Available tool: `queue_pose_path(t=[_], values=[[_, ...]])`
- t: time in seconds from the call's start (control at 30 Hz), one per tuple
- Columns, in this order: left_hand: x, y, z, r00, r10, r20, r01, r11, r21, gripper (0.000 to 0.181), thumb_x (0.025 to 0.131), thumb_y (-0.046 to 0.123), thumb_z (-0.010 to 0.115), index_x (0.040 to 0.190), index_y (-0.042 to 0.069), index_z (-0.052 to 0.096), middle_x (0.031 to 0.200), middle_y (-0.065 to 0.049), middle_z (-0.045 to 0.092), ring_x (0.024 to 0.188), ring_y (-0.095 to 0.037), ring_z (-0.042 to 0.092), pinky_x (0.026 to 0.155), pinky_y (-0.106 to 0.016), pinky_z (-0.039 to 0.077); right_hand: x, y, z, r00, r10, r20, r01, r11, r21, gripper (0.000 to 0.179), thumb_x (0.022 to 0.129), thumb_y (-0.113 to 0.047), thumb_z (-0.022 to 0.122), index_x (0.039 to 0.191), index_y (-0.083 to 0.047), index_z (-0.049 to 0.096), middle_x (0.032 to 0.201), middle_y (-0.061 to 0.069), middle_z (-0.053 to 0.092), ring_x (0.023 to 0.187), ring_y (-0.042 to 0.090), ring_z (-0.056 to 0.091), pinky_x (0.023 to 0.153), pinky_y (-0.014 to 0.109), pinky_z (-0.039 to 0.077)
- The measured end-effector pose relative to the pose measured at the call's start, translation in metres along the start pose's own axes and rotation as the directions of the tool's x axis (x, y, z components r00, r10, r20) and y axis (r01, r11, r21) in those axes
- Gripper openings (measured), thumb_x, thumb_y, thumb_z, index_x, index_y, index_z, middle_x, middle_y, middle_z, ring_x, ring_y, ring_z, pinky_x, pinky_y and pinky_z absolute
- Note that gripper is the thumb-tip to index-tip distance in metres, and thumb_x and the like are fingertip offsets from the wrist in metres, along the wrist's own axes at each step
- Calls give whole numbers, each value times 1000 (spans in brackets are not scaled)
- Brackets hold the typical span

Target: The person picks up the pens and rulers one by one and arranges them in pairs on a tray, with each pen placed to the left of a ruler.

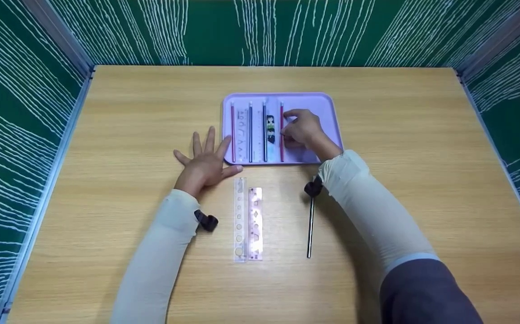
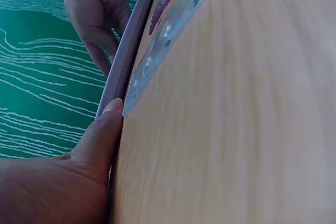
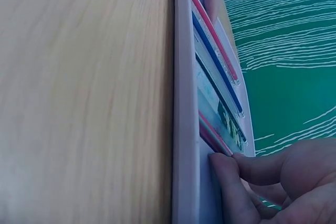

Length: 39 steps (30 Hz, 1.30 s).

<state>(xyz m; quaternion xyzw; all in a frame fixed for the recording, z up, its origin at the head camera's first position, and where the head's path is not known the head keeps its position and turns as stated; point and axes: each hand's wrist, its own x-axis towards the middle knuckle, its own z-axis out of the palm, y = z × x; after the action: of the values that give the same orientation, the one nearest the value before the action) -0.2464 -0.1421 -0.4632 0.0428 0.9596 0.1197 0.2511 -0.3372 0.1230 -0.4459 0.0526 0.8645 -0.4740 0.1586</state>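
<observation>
A purple tray (image 1: 327, 103) holds a row of red and dark blue pencils, with clear rulers and a strip with a cartoon figure (image 1: 270, 129) between them. My right hand (image 1: 304, 128) is over the tray's right half, its thumb and finger pinching the rightmost red pencil (image 1: 281, 148), which lies lengthwise. In the right wrist view, those fingertips (image 3: 223, 162) meet at this pencil's side. My left hand (image 1: 203, 165) spreads its fingers at the tray's near left corner; its thumb (image 2: 107, 116) lies along the near rim and the index finger touches the left side.
Two stencil rulers, one clear (image 1: 239, 238) and one pink (image 1: 255, 225), lie side by side on the wooden table (image 1: 129, 261) in front of the tray. A dark pencil (image 1: 310, 229) lies near my right forearm. Green walls with white lines (image 1: 215, 31) surround the table.
</observation>
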Motion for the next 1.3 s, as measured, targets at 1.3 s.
queue_pose_path(t=[1.3], values=[[-1, 0, -1, 1000, 5, 5, -5, 1000, -4, 96, 89, 83, 43, 161, 48, -10, 166, -1, -36, 149, -42, -35, 98, -90, -15, -94, 10, 14, 976, -73, 204, 42, 987, 155, 78, 82, -6, 84, 148, -9, 42, 125, 20, 53, 88, 39, 72, 71, 42, 65]])
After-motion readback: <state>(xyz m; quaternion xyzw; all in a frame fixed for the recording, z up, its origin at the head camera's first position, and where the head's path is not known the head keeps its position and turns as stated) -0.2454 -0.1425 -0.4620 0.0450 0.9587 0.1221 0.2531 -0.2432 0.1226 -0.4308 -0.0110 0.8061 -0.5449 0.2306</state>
